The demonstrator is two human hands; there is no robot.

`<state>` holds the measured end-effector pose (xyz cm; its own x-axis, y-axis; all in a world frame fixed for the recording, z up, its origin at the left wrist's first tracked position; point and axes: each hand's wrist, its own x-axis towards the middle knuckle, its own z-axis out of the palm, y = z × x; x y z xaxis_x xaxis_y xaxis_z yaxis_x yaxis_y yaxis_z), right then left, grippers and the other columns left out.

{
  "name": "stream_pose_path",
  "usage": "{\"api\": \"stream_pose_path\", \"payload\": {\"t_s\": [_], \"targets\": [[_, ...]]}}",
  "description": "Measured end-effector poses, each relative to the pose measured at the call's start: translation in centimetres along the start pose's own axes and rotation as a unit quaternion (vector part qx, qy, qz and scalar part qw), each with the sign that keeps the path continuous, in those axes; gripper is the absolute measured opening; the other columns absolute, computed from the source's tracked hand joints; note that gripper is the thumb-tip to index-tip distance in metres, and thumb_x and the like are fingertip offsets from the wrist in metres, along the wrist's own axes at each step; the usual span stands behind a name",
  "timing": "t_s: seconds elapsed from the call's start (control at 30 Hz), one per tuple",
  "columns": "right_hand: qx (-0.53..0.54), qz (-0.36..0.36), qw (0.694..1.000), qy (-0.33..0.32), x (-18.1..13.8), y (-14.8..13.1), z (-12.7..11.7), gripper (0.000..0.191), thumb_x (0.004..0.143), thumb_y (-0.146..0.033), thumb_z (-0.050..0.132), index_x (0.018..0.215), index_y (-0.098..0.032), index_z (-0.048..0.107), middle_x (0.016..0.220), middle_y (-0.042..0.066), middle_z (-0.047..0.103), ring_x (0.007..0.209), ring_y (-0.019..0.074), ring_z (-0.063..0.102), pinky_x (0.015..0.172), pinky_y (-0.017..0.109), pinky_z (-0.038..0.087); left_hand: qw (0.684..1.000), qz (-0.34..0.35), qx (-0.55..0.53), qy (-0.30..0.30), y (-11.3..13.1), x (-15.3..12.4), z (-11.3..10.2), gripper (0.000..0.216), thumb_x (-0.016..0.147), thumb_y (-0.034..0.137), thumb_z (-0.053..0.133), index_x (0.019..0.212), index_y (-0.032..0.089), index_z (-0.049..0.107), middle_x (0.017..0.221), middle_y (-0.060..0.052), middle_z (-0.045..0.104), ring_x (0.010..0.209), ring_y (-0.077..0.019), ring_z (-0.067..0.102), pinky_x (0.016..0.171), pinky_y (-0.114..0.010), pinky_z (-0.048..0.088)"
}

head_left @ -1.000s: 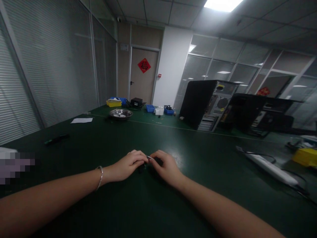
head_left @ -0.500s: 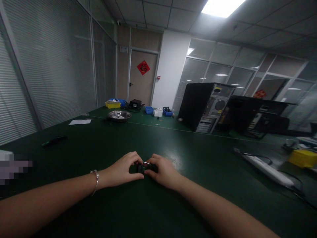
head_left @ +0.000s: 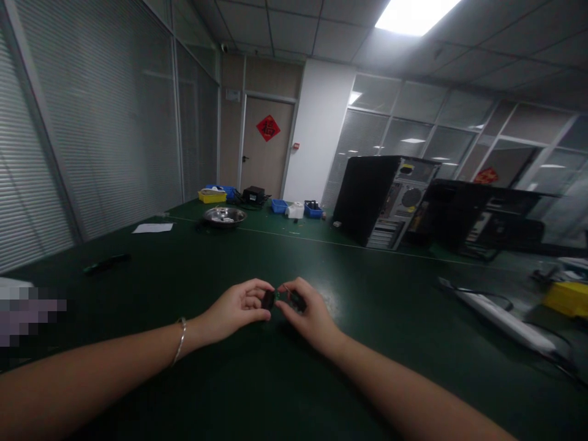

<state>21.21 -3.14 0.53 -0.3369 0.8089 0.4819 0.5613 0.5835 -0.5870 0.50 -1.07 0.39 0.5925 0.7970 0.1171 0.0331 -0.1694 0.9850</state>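
Head view: I see both forearms stretched forward, wrists low over the green table (head_left: 358, 269).
Left hand (head_left: 234, 311): thumb and fingers pinch the small black part (head_left: 269, 299).
Right hand (head_left: 309, 313): fingertips clamp its other end.
Part's place: between both hands, mid-table.

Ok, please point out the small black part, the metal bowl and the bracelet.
small black part (head_left: 269, 299), head view, on its dark body.
metal bowl (head_left: 225, 223), head view, on its front wall.
bracelet (head_left: 179, 340), head view, on the silver band.
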Motion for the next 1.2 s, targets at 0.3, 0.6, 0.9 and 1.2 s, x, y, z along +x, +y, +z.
{"api": "stream_pose_path", "payload": {"t_s": [0.3,0.6,0.9,1.2], "targets": [[0.002,-0.037,0.999,-0.023,-0.3,-0.7,0.2,0.017,0.082,-0.024,0.063,0.098,-0.02,0.058,0.087,0.002,0.058,0.078,0.0143,0.054,0.067,0.025,0.042,1.0,0.001,0.014,-0.008,-0.2,-0.4,0.0,0.044,0.073,0.017,0.071,0.113,0.018,0.053,0.099,-0.004,0.061,0.084,-0.016,0.06,0.08,-0.034,0.049],[-0.008,-0.036,0.999,-0.032,-0.4,-0.5,0.6,0.012,0.082,-0.024,0.063,0.09,-0.02,0.055,0.086,0.001,0.057,0.077,0.0141,0.054,0.065,0.024,0.041,0.999,0.006,0.038,-0.006,-0.6,-0.2,0.0,0.042,0.073,0.018,0.07,0.112,0.016,0.053,0.097,-0.004,0.061,0.085,-0.0171,0.061,0.078,-0.033,0.049],[-0.04,-0.055,0.997,-0.03,-0.6,-1.2,0.6,0.012,0.083,-0.02,0.059,0.093,-0.02,0.054,0.088,0.002,0.058,0.079,0.0151,0.055,0.067,0.025,0.041,1.0,0.01,0.004,-0.008,-0.2,-0.3,0.3,0.029,0.082,0.024,0.062,0.11,0.016,0.055,0.099,-0.005,0.063,0.084,-0.0166,0.063,0.079,-0.034,0.05],[-0.067,-0.043,0.996,-0.034,-0.6,-1.2,0.4,0.015,0.084,-0.021,0.058,0.098,-0.02,0.055,0.091,0.003,0.058,0.082,0.0162,0.055,0.067,0.026,0.042,1.0,0.008,0.003,0.012,-0.2,-0.2,0.3,0.032,0.079,0.022,0.065,0.11,0.016,0.056,0.097,-0.004,0.063,0.081,-0.0153,0.063,0.081,-0.035,0.051]]}}
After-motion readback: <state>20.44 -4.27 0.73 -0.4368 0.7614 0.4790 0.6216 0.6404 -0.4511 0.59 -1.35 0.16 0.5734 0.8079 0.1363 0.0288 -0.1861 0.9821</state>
